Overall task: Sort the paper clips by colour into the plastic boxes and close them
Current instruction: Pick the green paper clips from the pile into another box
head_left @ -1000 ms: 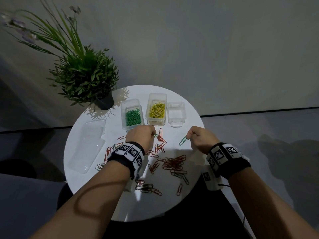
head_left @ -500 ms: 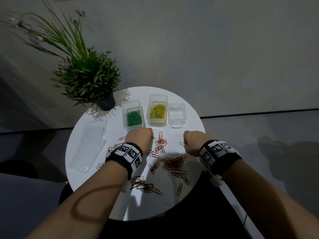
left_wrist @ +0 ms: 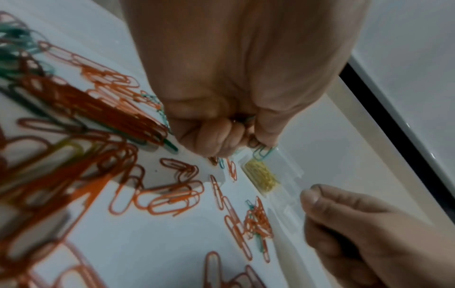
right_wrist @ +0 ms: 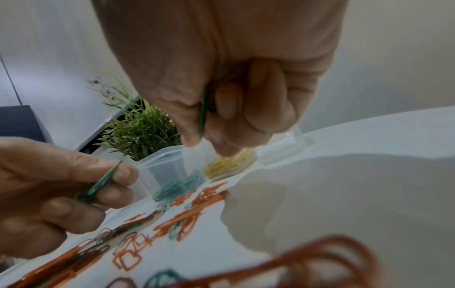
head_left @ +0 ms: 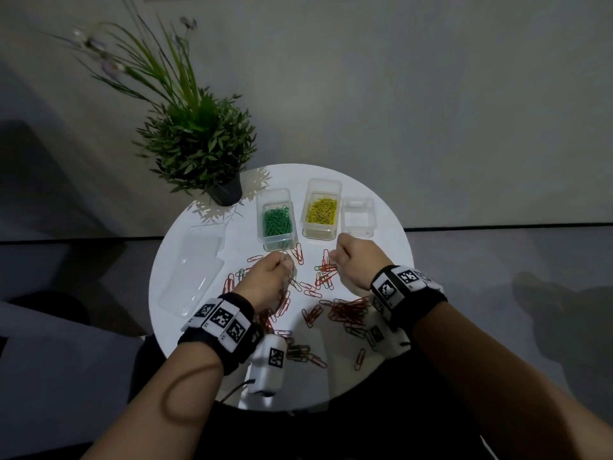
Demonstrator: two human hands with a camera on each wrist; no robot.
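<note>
On the near part of the round white table (head_left: pixel 381 207), a loose scatter of red paper clips (head_left: pixel 348 310) is spread, with a few green ones mixed in; one dense red cluster lies just nearer than the right wrist. Black wristbands with printed markers (head_left: pixel 220 318) are worn on both forearms.

Past that scatter, the left hand (head_left: pixel 268 277) is held low over the clips with its fingers curled, and a green clip (left_wrist: pixel 263 153) — possibly more than one — is pinched between thumb and fingertips. The right hand (head_left: pixel 356 260) is likewise curled, and a thin green clip (right_wrist: pixel 204 115) is gripped between its thumb and forefinger. The two hands are kept apart, with red clips lying between them.

Beyond the hands, three clear plastic boxes stand in a row toward the far edge of the table, all uncovered. The box of green clips (head_left: pixel 277 222) is set just beyond the left hand, the box of yellow clips (head_left: pixel 321 212) just right of it, and a smaller clear box (head_left: pixel 358 215) further right — no clips can be made out in it. Flat clear lids (head_left: pixel 195 267) are laid left of the green box. A potted green plant (head_left: pixel 199 147) is placed at the far left edge of the table.
</note>
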